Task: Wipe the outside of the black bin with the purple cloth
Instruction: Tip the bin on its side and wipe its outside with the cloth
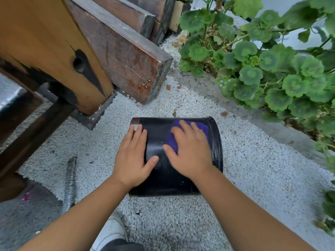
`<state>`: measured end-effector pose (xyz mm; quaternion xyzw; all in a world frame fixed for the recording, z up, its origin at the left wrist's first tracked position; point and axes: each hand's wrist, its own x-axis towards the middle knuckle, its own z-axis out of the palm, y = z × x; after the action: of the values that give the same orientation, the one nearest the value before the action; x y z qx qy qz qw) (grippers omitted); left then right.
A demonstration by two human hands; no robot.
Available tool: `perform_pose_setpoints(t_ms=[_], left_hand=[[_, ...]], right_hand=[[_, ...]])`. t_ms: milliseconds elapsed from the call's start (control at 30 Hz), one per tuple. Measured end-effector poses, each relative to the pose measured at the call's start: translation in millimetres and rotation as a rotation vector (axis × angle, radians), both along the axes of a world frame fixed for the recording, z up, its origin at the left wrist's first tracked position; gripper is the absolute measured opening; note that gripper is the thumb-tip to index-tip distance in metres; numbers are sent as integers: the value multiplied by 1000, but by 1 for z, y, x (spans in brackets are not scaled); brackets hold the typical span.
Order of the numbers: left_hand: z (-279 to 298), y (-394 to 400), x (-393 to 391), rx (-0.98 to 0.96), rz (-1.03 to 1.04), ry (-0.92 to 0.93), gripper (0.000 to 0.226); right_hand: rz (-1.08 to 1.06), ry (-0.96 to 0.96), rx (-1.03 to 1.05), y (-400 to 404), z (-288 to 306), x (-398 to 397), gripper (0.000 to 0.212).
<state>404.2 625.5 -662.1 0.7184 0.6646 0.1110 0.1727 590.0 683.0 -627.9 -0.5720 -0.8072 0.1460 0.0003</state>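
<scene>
The black bin (pixel 159 178) lies on its side on white gravel, its ribbed rim toward the right. My left hand (pixel 133 156) rests flat on the bin's upper left side, fingers spread, holding nothing. My right hand (pixel 190 151) presses the purple cloth (pixel 174 136) flat against the bin near the rim end; the cloth shows past my fingers and under my palm. A small silvery patch (pixel 135 122) sits at the bin's far left corner.
Heavy wooden beams (pixel 126 57) and a wooden post (pixel 59 51) stand to the back left. Leafy green plants (pixel 262 69) fill the right side beyond a concrete kerb (pixel 253 124). A ribbed metal hose (pixel 69 183) lies at the left. My white shoe (pixel 112 230) is below the bin.
</scene>
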Motion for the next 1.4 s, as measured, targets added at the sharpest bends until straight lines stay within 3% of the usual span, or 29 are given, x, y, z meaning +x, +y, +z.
perform_pose_setpoints(t_ms=[167,267,367,567,800,900,1167,1400], left_hand=[[-2,-2,-2,27,89,-264,98],[-2,1,-3,36,24,-145,93],[0,4,-1,7,34,-38,80],[4,5,2,-53,55,2,79],[-4,-34,-15,24,-128,102,88],[-13,-49,-5,-14,-77,147,92],[5,4,-8,-74,18,121,78],[2,10,-13,-79,-36,66,90]], right_hand=[[134,76,28,-18,-3,-50,55],[163,62,42,-12,-3,-28,51],[61,50,79,-3,-2,16,47],[-33,93,188,4,-5,71,45],[-42,148,137,10,-7,69,48],[-56,150,74,21,-5,64,48],[-92,94,-31,70,1,37,45],[125,121,2,18,4,-42,52]])
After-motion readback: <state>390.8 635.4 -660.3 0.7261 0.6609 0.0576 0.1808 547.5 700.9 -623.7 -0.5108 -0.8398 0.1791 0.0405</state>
